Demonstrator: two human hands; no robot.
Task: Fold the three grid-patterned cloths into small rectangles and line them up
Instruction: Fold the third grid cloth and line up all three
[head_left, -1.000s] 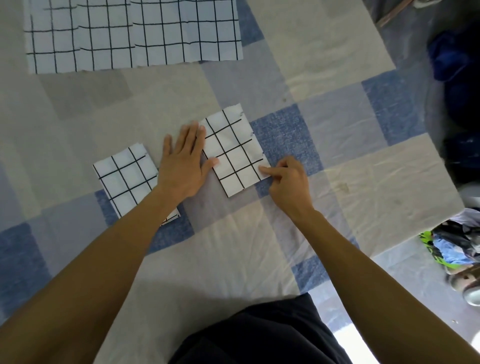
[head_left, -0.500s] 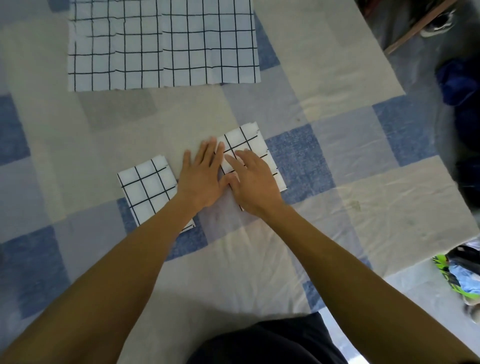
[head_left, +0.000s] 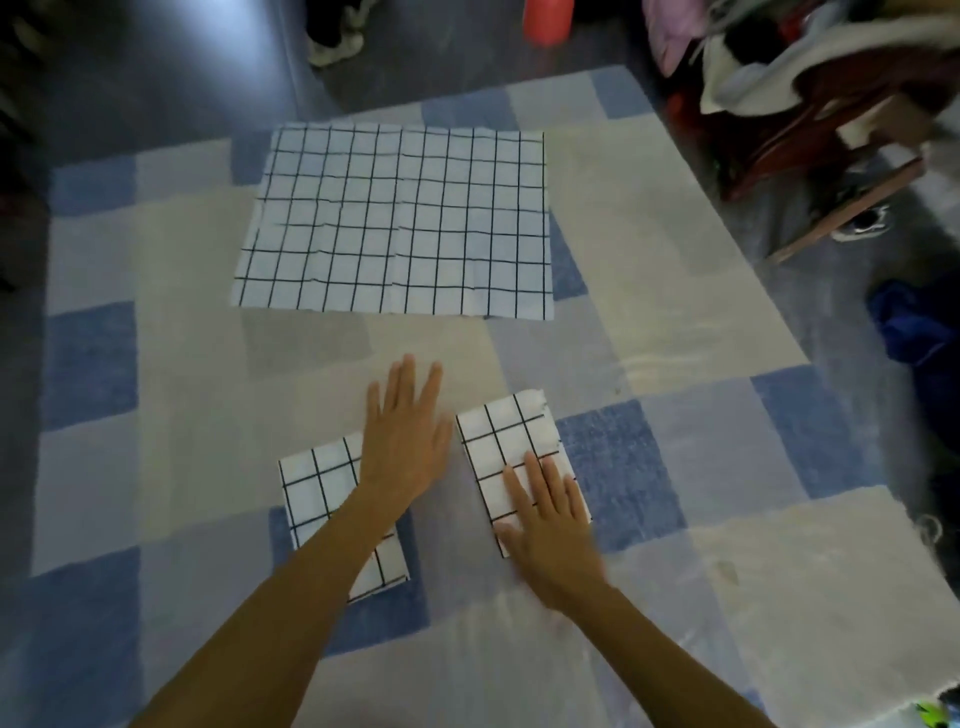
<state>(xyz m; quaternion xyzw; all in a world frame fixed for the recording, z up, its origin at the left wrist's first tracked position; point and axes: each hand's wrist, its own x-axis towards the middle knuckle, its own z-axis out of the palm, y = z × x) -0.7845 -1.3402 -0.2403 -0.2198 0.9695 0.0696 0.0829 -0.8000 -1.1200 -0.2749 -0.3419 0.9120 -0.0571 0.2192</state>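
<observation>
On the checked blanket (head_left: 675, 291), two folded grid cloths are laid side by side: the right folded cloth (head_left: 506, 441) is pressed under the flat, open right hand (head_left: 550, 530). The left hand (head_left: 405, 441), also spread open, is held between it and the left folded cloth (head_left: 322, 483). The unfolded grid cloth (head_left: 400, 221) is spread flat beyond both.

Dark glossy floor (head_left: 156, 78) surrounds a blue-and-cream checked sheet (head_left: 701, 415).

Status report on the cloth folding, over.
Left hand open, flat between two folded cloths. Right hand open, pressing right folded cloth. Left folded cloth done. Big cloth unfolded. Nothing blocking.
</observation>
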